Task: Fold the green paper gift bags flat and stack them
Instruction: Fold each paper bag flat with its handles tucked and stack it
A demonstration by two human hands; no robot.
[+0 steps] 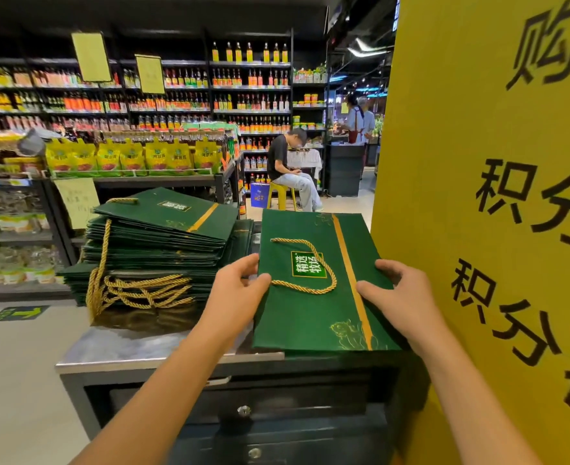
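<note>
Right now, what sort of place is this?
Probably a supermarket: shelves of sauce bottles, a rack of yellow pouches, and a big yellow sign by the counter.

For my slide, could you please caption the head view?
Left hand and right hand grip a green gift bag beside the stack.

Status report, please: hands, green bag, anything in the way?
Left hand and right hand grip the side edges of the flat green paper gift bag. Tall stack of folded green bags at left. Yellow sign board close on right.
</note>
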